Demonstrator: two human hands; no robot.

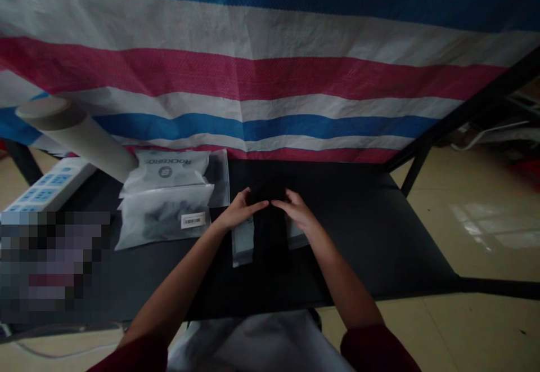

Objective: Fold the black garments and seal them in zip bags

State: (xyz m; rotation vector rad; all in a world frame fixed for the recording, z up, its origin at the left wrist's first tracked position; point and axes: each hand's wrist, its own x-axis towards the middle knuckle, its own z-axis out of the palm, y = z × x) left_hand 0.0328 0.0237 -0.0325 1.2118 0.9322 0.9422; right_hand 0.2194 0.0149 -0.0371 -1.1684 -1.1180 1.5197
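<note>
My left hand (pixel 241 210) and my right hand (pixel 295 209) meet over a black fabric item (pixel 270 231) lying on a clear plastic bag (pixel 243 242) at the middle of the black table (pixel 379 231). Both hands have their fingers curled onto the far end of the dark item, pinching it. The fabric runs from my fingertips back toward me, and its exact shape is lost in the dim light.
A stack of white packaged bags (pixel 166 197) with a barcode label lies to the left. A white cardboard tube (pixel 80 133) and a white power strip (pixel 46 186) sit at the far left. A striped tarp (pixel 261 74) hangs behind the table. Tiled floor (pixel 476 225) lies to the right.
</note>
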